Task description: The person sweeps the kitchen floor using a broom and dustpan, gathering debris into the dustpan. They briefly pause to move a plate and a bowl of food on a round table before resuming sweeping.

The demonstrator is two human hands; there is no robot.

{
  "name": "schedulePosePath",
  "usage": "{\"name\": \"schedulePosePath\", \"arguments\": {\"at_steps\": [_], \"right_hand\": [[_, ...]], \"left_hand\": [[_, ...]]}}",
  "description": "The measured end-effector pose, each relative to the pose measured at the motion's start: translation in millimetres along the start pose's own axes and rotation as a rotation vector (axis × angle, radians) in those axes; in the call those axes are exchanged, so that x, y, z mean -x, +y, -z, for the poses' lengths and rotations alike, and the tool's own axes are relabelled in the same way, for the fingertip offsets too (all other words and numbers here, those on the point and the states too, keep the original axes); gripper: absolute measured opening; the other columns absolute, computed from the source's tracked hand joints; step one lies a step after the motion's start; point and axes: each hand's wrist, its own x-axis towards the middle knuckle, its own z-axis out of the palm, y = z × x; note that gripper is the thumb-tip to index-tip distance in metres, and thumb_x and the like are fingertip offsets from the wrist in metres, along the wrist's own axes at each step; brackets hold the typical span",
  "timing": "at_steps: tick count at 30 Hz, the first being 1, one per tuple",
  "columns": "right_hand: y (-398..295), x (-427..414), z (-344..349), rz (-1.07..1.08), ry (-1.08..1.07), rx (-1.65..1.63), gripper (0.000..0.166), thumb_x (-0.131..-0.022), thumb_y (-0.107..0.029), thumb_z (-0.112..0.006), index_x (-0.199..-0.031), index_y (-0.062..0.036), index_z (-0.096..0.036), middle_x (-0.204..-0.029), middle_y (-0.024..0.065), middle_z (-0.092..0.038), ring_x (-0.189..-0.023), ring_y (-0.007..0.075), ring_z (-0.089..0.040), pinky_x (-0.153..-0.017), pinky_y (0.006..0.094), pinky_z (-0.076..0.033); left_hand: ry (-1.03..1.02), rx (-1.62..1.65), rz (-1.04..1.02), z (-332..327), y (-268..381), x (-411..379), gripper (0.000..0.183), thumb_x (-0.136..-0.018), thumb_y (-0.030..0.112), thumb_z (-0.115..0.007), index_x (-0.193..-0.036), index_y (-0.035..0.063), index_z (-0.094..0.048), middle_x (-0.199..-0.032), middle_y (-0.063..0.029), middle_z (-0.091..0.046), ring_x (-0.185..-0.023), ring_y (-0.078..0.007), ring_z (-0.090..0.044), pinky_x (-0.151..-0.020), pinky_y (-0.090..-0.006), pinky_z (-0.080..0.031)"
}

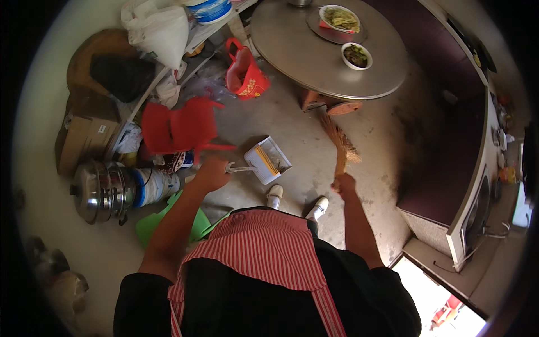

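Observation:
My left hand [214, 173] grips the upper end of a dustpan's handle, its fingers closed around it. The dustpan [257, 162] is white with a row of yellow teeth, and a little grey debris lies inside its pan. It is held in front of my feet, left of centre; whether it touches the floor I cannot tell. In my right hand [346, 185] is a straw hand broom [340, 145], held by its short handle. Its bristles point away from me, towards the round table, and are apart from the dustpan.
A round metal-topped table [290, 54] carries a plate [340, 19] and a bowl [357, 56] of food. Red [185, 124] and green [202, 223] plastic chairs stand left, near a red bag [246, 76] and a stacked steel pot [103, 191]. A dark-fronted counter [438, 168] runs along the right.

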Motion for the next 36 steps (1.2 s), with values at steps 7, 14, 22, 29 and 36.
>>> {"name": "schedulePosePath", "arguments": {"at_steps": [7, 14, 22, 29, 36], "right_hand": [[24.0, 69.9, -83.7, -0.176, -0.151, -0.060, 0.023, -0.073, -0.010, -0.055, -0.092, 0.0014, -0.050, -0.068, 0.0123, -0.053, -0.052, 0.0214, -0.053, -0.041, 0.0310, -0.044], [-95.7, 112.4, -118.9, -0.324, -0.358, -0.269, 0.021, -0.083, -0.014, -0.046, -0.097, 0.0002, -0.045, -0.077, 0.0173, -0.052, -0.062, 0.0242, -0.056, -0.044, 0.0263, -0.049], [-168.1, -31.3, -231.5, -0.171, -0.345, -0.493, 0.030, -0.082, -0.014, -0.046, -0.106, 0.0039, -0.042, -0.087, 0.0213, -0.050, -0.069, 0.0260, -0.054, -0.051, 0.0256, -0.050], [-253.9, -186.5, -353.3, 0.096, -0.357, -0.352, 0.021, -0.077, -0.004, -0.046, -0.098, -0.0045, -0.045, -0.077, 0.0083, -0.049, -0.060, 0.0231, -0.052, -0.048, 0.0347, -0.047], [-250.2, -321.0, -458.2, 0.138, -0.134, -0.176, 0.030, -0.072, -0.002, -0.052, -0.102, -0.0060, -0.047, -0.078, 0.0103, -0.052, -0.052, 0.0230, -0.053, -0.039, 0.0311, -0.046]], "left_hand": [[-0.040, 0.099, 0.130, 2.8, -47.1, 33.1, 0.020, -0.065, 0.016, -0.056, -0.078, 0.0007, -0.058, -0.082, -0.0191, -0.057, -0.079, -0.0353, -0.053, -0.072, -0.0425, -0.043], [0.014, 0.193, 0.314, 15.4, -78.9, 82.1, 0.018, -0.065, 0.013, -0.054, -0.078, 0.0008, -0.059, -0.082, -0.0190, -0.056, -0.080, -0.0346, -0.053, -0.073, -0.0423, -0.044], [-0.022, 0.239, 0.502, 16.4, -76.1, 55.7, 0.020, -0.066, 0.011, -0.053, -0.083, 0.0023, -0.060, -0.081, -0.0172, -0.055, -0.077, -0.0333, -0.055, -0.071, -0.0417, -0.045], [-0.078, 0.267, 0.622, 34.3, -78.8, -10.1, 0.025, -0.064, 0.011, -0.059, -0.088, 0.0056, -0.060, -0.080, -0.0148, -0.053, -0.074, -0.0321, -0.055, -0.067, -0.0408, -0.045], [-0.087, 0.272, 0.654, 43.2, -105.4, -63.4, 0.028, -0.062, 0.010, -0.059, -0.090, 0.0071, -0.059, -0.074, -0.0113, -0.052, -0.067, -0.0303, -0.056, -0.058, -0.0400, -0.046]]}}
